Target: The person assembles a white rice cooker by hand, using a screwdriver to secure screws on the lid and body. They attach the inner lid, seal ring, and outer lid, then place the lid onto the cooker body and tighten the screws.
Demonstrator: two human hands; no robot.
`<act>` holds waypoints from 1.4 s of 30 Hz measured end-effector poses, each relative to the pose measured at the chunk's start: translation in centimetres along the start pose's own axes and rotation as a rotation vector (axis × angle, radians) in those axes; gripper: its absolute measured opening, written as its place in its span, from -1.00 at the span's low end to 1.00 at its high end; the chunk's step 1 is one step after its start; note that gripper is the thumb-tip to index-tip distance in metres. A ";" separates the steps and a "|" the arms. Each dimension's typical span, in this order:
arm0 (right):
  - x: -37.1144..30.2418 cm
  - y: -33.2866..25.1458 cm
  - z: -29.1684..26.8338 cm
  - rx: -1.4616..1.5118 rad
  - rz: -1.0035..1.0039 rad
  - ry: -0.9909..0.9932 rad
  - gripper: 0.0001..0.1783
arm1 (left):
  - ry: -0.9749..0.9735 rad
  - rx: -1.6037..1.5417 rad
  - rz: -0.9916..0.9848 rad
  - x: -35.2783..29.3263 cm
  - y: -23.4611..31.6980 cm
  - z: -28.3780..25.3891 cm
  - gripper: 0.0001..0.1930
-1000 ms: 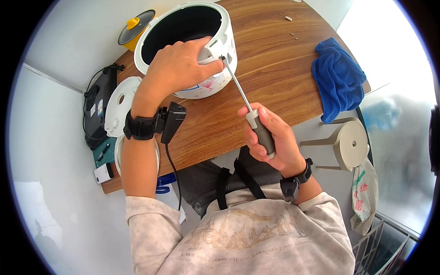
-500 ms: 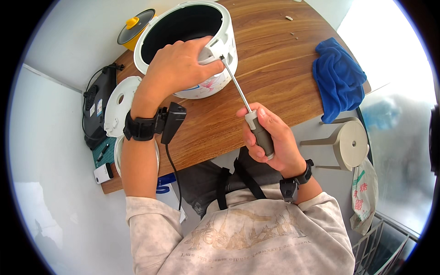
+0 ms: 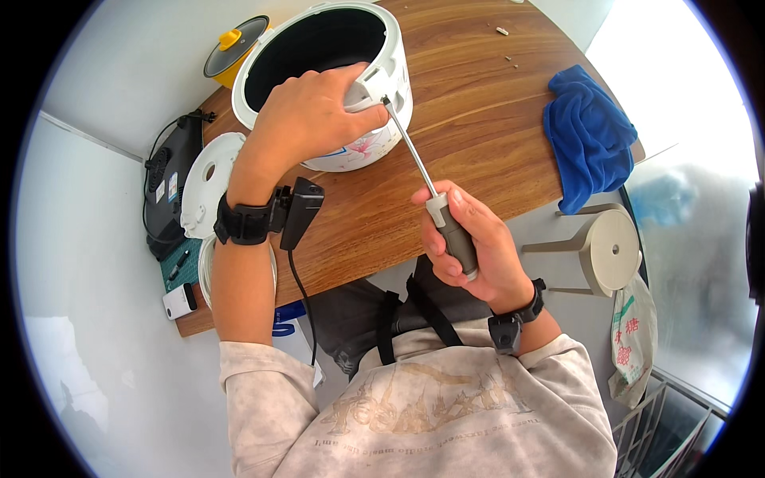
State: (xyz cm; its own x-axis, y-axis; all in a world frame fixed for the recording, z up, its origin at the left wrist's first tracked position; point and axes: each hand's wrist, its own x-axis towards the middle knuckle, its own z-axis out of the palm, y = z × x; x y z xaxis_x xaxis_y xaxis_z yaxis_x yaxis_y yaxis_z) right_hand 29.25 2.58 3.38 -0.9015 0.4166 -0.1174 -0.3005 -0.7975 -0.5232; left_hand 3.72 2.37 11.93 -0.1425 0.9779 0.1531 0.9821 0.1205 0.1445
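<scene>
A white rice cooker body [image 3: 401,56] with a dark, hollow inside stands at the far edge of the wooden table. My left hand [image 3: 312,115] is closed over its near rim, fingers reaching inside and thumb on the outer wall, beside a white bracket-like part [image 3: 370,86] on the rim. In my right hand [image 3: 478,239] is a screwdriver [image 3: 413,155] with a grey-brown handle and a long metal shaft. Its tip meets the bracket next to my left thumb; the exact contact point is too small to make out.
A white round lid part [image 3: 199,187], a black appliance [image 3: 162,179] with a cord and a phone [image 3: 180,301] lie at the left. Behind them stands a yellow pot with a glass lid [image 3: 239,44]. A blue cloth [image 3: 588,135] drapes over the right edge, near a beige stool [image 3: 612,251].
Almost nothing differs. My right hand and the screwdriver handle have shifted very slightly, while the left hand keeps its place on the rim.
</scene>
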 end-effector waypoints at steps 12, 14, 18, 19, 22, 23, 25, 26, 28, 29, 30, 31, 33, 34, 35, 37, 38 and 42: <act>0.0 -0.1 0.1 0.017 0.003 0.005 -0.56 | -0.031 -0.024 -0.008 0.1 0.2 -0.2 -0.42; -0.1 0.0 0.0 0.000 -0.001 0.012 -0.56 | -0.013 -0.016 -0.004 0.1 0.4 -0.3 -0.41; -0.1 -0.1 0.1 0.000 -0.001 0.017 -0.57 | 0.010 0.019 -0.007 -0.1 0.7 -0.4 -0.39; 0.0 -0.1 0.1 -0.006 -0.002 0.015 -0.57 | 0.003 0.011 -0.009 0.0 0.7 -0.4 -0.39; 0.0 -0.2 0.0 -0.012 -0.005 0.007 -0.57 | -0.016 -0.010 -0.011 0.1 0.4 -0.3 -0.39; 0.0 -0.2 0.0 -0.012 -0.005 0.003 -0.57 | -0.021 -0.015 -0.012 0.0 0.4 -0.4 -0.39; 0.0 -0.2 0.1 -0.026 -0.002 0.011 -0.56 | -0.018 -0.006 -0.015 0.0 0.4 -0.3 -0.40; 0.0 -0.3 0.2 -0.032 -0.002 0.016 -0.56 | -0.010 0.008 -0.016 0.0 0.3 -0.2 -0.40; 0.0 -0.5 0.5 -0.123 -0.032 0.053 -0.55 | -0.013 0.017 -0.036 0.1 0.5 -0.2 -0.41; 0.1 -0.7 0.6 -0.168 -0.047 0.071 -0.55 | -0.023 0.013 -0.055 0.0 0.8 -0.4 -0.42; 0.1 -0.8 0.6 -0.212 -0.051 0.092 -0.56 | -0.033 0.009 -0.073 0.1 1.0 -0.5 -0.42; 0.1 -1.0 0.5 -0.256 -0.056 0.109 -0.56 | -0.042 -0.002 -0.070 0.2 0.9 -0.5 -0.43; 0.2 -1.6 0.5 -0.403 -0.083 0.144 -0.59 | -0.061 -0.023 -0.064 0.4 0.5 -0.3 -0.44; 0.1 -2.0 0.5 -0.504 -0.100 0.159 -0.62 | -0.056 -0.014 -0.064 0.3 0.4 -0.3 -0.45; 0.0 -2.2 0.4 -0.604 -0.117 0.174 -0.64 | -0.051 -0.005 -0.063 0.2 0.3 -0.3 -0.45; 0.1 -2.5 -0.1 -0.959 -0.279 0.256 -0.71 | -0.061 -0.017 -0.057 0.1 0.4 -0.4 -0.46; 0.1 -2.6 -0.3 -1.137 -0.362 0.300 -0.74 | -0.076 -0.037 -0.051 0.2 0.7 -0.7 -0.46; 0.4 -2.7 -0.5 -1.779 -0.861 0.441 -0.71 | -0.102 -0.057 -0.053 0.2 0.8 -0.7 -0.46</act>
State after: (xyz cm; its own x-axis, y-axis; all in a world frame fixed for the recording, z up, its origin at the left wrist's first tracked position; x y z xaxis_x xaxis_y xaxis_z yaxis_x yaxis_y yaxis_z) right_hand 29.88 5.13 4.35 -0.5147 0.6550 0.5533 0.3026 0.7426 -0.5975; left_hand 4.42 2.51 12.80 -0.1778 0.9831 0.0445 0.9646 0.1651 0.2055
